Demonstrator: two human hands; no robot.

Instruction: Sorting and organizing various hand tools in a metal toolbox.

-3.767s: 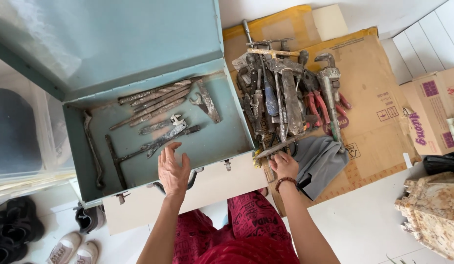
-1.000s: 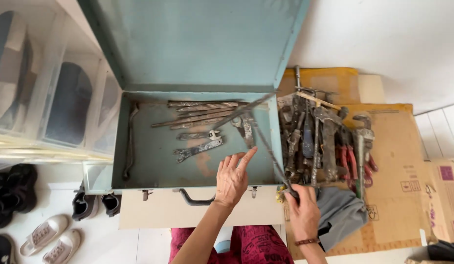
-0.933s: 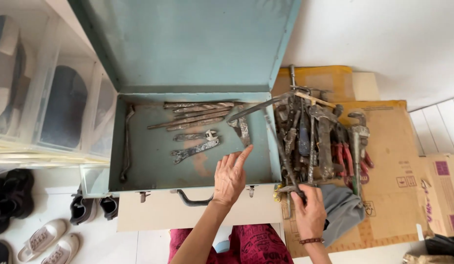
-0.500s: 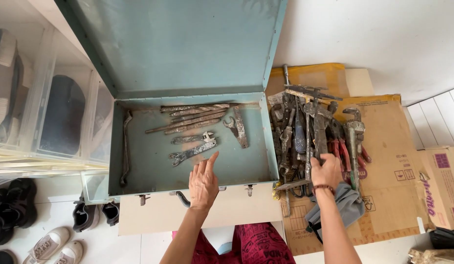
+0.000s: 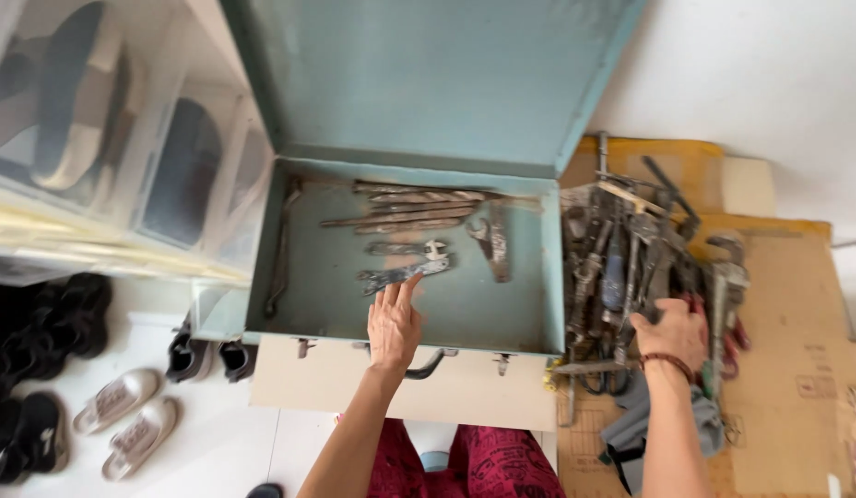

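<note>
An open pale-blue metal toolbox [image 5: 258, 277] lies in front of me with its lid [image 5: 428, 74] raised. My left hand [image 5: 394, 323] hovers flat over the box floor, fingers apart, its tips touching a rusty adjustable wrench [image 5: 405, 274]. Long drill bits [image 5: 419, 207], a smaller wrench [image 5: 407, 248] and a bent bar [image 5: 280, 249] also lie inside. My right hand [image 5: 672, 332] rests on a pile of rusty tools [image 5: 612, 258] to the right of the box, fingers curled around one of them; the hand hides which one.
The pile sits on flattened cardboard [image 5: 787, 304], with a pipe wrench [image 5: 723, 277] at its right and a grey cloth [image 5: 631, 433] at its near edge. Clear storage drawers [image 5: 123, 138] stand to the left. Pale shoes [image 5: 123, 424] and black shoes [image 5: 41, 323] lie on the floor.
My right hand set the long T-shaped tool down and moved onto the pile, then closed there. My left hand slid forward to the adjustable wrench. The view shifted left.
</note>
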